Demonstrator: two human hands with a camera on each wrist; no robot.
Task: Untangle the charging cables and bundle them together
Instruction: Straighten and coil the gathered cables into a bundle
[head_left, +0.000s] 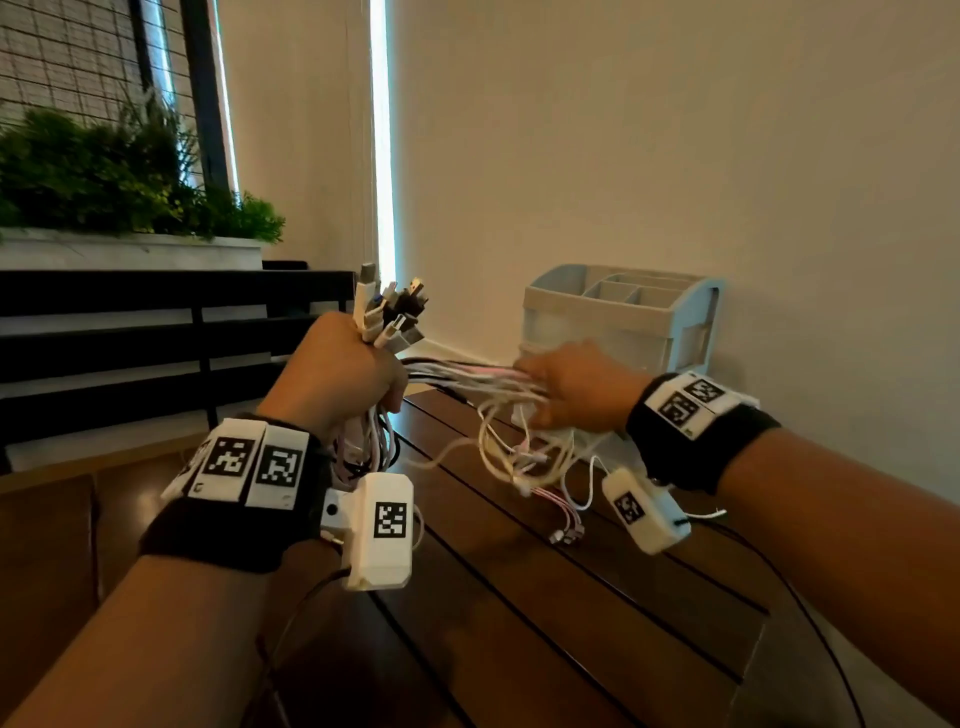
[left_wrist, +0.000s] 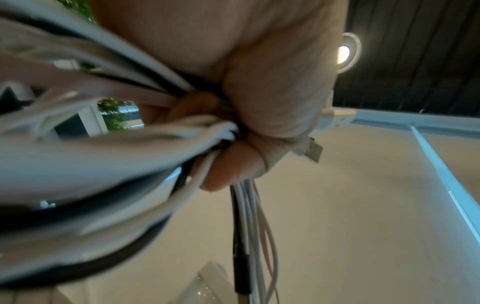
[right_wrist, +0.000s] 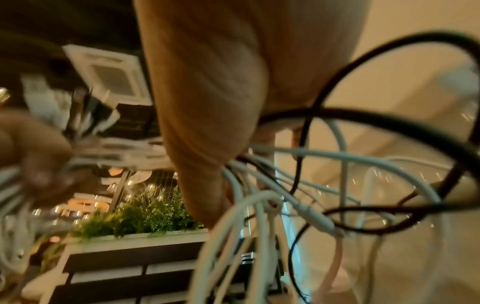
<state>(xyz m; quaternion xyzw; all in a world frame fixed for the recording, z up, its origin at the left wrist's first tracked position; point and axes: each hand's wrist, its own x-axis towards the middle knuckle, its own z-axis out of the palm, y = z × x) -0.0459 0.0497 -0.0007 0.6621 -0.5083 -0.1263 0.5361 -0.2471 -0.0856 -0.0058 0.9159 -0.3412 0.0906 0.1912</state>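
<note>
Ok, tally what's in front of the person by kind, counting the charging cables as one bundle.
Hands: 2 (left hand, right hand)
Cable bundle: 1
Desk organizer: 1
Planter box: 1
Wooden table: 1
Total: 6

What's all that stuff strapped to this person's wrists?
Both forearms are bare, with no sleeves. Each wrist wears a wide black band: the left band and the right band. White blocks printed with black-and-white square codes sit on top of each. A white boxy unit hangs beside each wrist, left and right, also coded, with thin dark wires trailing back.
</note>
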